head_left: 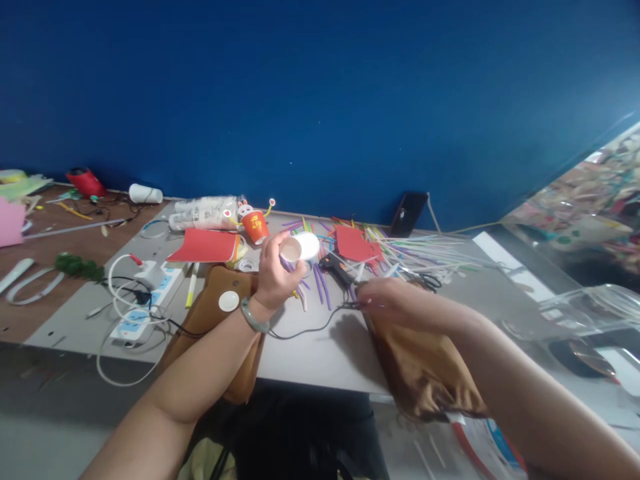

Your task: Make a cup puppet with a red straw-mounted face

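Note:
My left hand [277,273] is closed around a small paper cup [291,251], its round end facing me. A white oval piece [307,246] sits against the cup's right side; whether they are joined I cannot tell. To the right, my right hand [377,295] is closed at the handle end of a black hot glue gun [337,270], whose cord runs left across the table; its fingers are partly hidden and blurred. Behind my left hand stands a red paper cup figure [255,225] with a bunny face and pipe cleaner arms ending in hearts.
Coloured pipe cleaners [420,253], red paper [353,243] and scissors [430,282] lie behind my right hand. A phone [409,213] leans on the blue wall. A power strip [150,303], stacked cups [205,215] and red sheets [203,245] are on the left.

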Motion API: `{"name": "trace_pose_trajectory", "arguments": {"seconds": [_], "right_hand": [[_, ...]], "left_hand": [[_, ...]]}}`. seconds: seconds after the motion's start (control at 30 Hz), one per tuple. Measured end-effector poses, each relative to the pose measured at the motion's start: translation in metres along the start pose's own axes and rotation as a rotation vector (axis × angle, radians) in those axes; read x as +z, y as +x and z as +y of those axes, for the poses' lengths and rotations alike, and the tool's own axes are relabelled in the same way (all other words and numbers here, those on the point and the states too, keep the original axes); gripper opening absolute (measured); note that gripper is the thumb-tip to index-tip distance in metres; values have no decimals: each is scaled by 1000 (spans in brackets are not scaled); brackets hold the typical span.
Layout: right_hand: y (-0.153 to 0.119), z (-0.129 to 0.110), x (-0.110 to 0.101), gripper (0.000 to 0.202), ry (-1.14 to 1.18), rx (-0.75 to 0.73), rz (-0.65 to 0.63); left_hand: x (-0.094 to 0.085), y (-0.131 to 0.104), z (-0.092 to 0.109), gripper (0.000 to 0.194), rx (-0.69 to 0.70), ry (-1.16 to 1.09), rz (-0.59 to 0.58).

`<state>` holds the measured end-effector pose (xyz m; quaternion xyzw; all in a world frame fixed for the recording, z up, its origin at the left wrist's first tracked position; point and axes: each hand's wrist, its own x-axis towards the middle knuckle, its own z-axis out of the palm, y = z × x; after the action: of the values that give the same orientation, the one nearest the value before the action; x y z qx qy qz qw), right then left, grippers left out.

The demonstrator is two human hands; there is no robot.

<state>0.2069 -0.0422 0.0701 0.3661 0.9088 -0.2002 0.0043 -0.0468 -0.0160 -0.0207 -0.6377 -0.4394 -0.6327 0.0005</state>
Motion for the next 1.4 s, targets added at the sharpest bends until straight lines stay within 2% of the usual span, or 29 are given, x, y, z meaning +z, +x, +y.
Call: {"name": "trace_pose_trajectory", "arguments": {"seconds": [0.03,0.07,0.17,0.2,0.27,0.4,0.5,0.63,0.87,1.0,1.1,1.17,1.3,1.4], "right_hand": [[2,-8,-4,20,121,5,19],[7,-16,-4,22,227,26,101],[30,-33,12,24,458,168,621],[40,-36,20,29,496,187,744],[58,-38,36,38,597,185,819],[79,-37,55,37,733,183,873],[83,-34,63,28,779,176,923],[86,-25,74,18,879,169,910],[89,-11,84,11,821,248,955],[87,-10,87,9,732,229,995],[85,-9,88,12,704,179,979],[81,-7,86,16,695,149,956],[72,-7,79,16,578,111,932],[66,-11,74,13,475,70,882]], "left_hand": [[0,-1,0,56,3,17,-5],[0,-2,1,56,9,32,-17],[0,-6,4,55,56,62,-109],[-1,-7,5,54,85,64,-145],[-1,-9,7,52,165,46,-197],[-3,-9,10,49,303,-1,-230],[-4,-7,13,47,349,-7,-225],[-3,-7,14,47,392,-63,-224],[0,-10,12,51,325,-78,-305],[0,-11,11,55,249,10,-380],[-1,-10,11,52,221,60,-414],[-2,-8,9,49,211,95,-368],[-5,0,2,41,193,168,-176],[-6,6,-4,39,205,183,-130]]}}
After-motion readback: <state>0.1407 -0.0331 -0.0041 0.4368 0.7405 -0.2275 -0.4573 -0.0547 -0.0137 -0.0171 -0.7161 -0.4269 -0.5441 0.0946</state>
